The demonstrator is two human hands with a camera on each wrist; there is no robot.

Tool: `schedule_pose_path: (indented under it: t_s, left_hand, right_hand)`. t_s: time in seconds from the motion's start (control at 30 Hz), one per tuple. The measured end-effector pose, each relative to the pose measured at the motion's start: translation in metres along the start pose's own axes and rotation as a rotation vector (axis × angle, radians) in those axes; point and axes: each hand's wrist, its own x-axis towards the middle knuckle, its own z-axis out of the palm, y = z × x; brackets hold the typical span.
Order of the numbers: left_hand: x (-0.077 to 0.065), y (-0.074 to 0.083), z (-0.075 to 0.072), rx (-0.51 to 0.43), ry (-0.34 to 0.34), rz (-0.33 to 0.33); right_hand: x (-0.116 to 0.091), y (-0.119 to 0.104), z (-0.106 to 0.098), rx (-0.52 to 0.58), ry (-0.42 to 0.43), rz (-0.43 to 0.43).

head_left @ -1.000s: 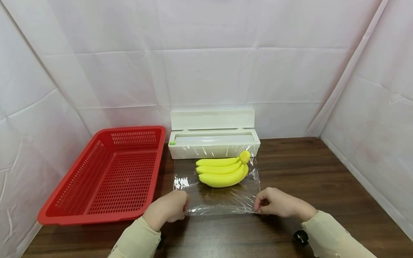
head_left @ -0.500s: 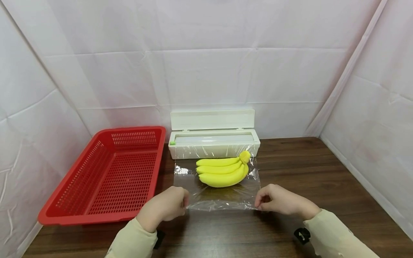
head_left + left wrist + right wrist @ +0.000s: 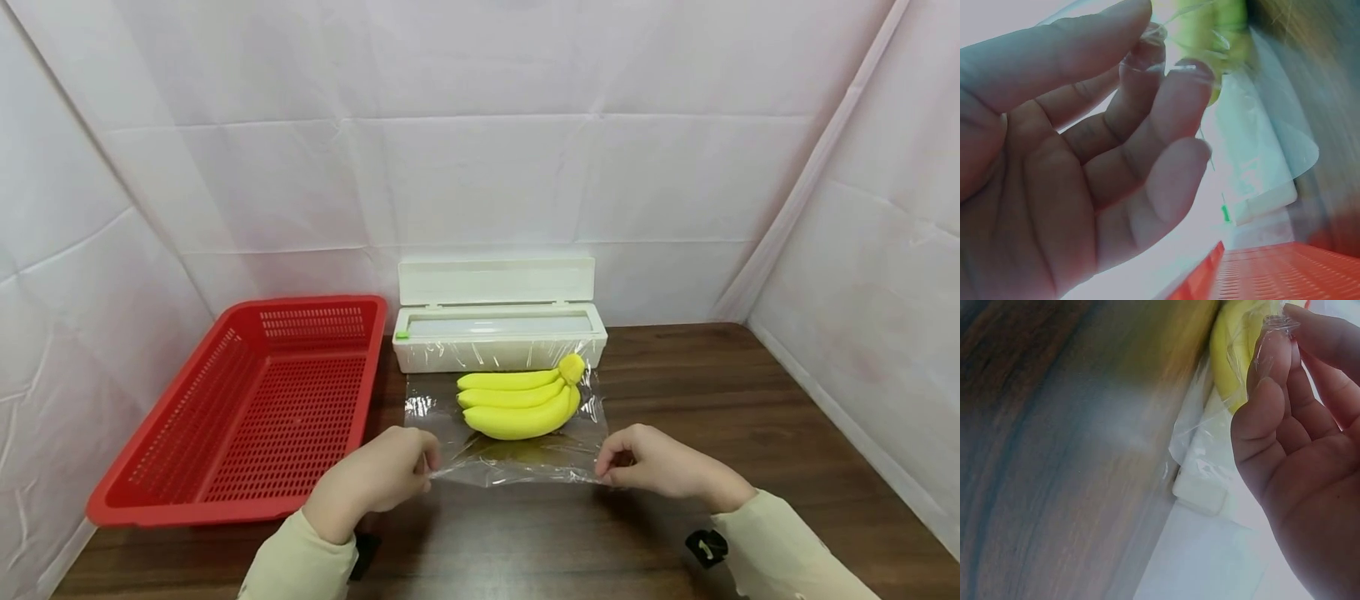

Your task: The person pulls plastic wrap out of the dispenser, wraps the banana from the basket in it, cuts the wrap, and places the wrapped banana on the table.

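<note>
A sheet of clear plastic wrap (image 3: 465,446) stretches from a white wrap dispenser (image 3: 498,357) toward the front of the table. On the sheet lies a bunch of yellow bananas (image 3: 517,404), stem end to the right. My left hand (image 3: 382,468) pinches the sheet's near left corner between thumb and fingertips. Its near right corner is pinched by my right hand (image 3: 652,462). In both wrist views, film bunches at the fingertips of the left hand (image 3: 1104,137) and the right hand (image 3: 1304,425). The near edge is lifted and slightly wrinkled between the hands.
A red plastic basket (image 3: 367,392) stands at the left, close beside the left hand. The dispenser's lid (image 3: 497,281) is raised at the back, and a green slider (image 3: 402,335) sits at its left end. White cloth walls (image 3: 480,183) surround the dark wooden table (image 3: 675,375).
Both hands have risen and moved slightly away from the front edge, bringing the near edge of the plastic wrap toward the bananas. The bananas, dispenser and basket stay put.
</note>
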Motion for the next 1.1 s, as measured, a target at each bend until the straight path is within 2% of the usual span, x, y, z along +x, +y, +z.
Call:
schedule_pose_path:
  t_s: [0.3, 0.53, 1.1]
  left_hand:
    - [0.002, -0.003, -0.008, 0.019, 0.067, 0.068]
    - [0.000, -0.007, -0.011, 0.024, 0.110, 0.119]
    - [0.001, -0.007, -0.014, 0.049, 0.216, 0.054]
  right_hand:
    - [-0.002, -0.001, -0.004, -0.025, 0.047, -0.003]
    - [-0.006, -0.002, -0.006, 0.010, 0.068, 0.016]
    - [-0.004, -0.004, -0.012, 0.008, 0.162, 0.002]
